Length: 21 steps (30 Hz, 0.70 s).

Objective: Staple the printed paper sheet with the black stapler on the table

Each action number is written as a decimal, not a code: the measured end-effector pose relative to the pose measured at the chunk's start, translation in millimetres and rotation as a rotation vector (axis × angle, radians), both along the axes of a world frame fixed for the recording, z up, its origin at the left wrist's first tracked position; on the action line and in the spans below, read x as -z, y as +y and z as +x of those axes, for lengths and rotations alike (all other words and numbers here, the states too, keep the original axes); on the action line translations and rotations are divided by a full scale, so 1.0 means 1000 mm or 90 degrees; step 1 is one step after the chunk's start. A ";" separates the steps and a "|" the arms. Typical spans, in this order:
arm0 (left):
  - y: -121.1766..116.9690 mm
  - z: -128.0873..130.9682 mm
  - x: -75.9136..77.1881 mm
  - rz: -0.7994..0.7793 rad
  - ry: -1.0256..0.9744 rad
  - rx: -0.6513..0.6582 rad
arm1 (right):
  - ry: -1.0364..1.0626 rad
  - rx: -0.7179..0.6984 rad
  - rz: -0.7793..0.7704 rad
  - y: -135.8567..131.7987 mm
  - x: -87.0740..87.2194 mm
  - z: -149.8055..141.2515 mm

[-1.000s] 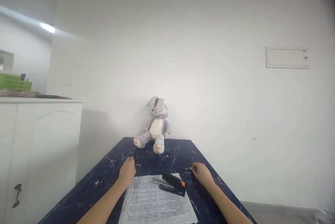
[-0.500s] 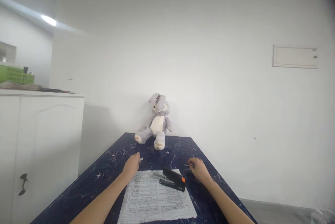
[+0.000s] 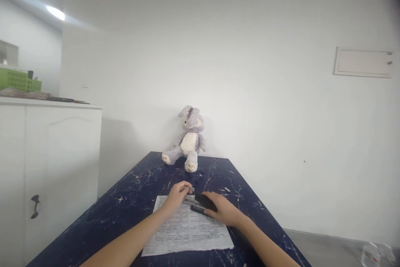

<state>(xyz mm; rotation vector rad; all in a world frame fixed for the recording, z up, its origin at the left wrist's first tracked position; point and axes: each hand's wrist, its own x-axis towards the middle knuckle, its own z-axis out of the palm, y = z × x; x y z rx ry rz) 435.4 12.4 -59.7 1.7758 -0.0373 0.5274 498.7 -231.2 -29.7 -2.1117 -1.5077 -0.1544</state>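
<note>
Head view shows hands [image 3: 222, 209] inside table [image 3: 120, 206] edges.

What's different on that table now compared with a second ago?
The left hand has picked up a small grey strip and moved right, to the far edge of the printed sheet. The right hand has moved left and taken hold of the black stapler, leaving another small strip on the table. The plush rabbit stayed seated.
</note>
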 end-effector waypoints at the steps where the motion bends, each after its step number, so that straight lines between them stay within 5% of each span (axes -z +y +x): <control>1: 0.001 -0.001 -0.001 0.026 -0.004 -0.002 | -0.001 -0.001 -0.012 0.000 0.001 0.000; 8: 0.009 0.002 0.002 0.087 -0.031 -0.061 | -0.033 0.055 -0.043 0.000 -0.003 -0.001; 21: 0.000 -0.004 0.003 0.227 -0.016 -0.037 | -0.016 0.035 -0.056 -0.001 -0.004 0.003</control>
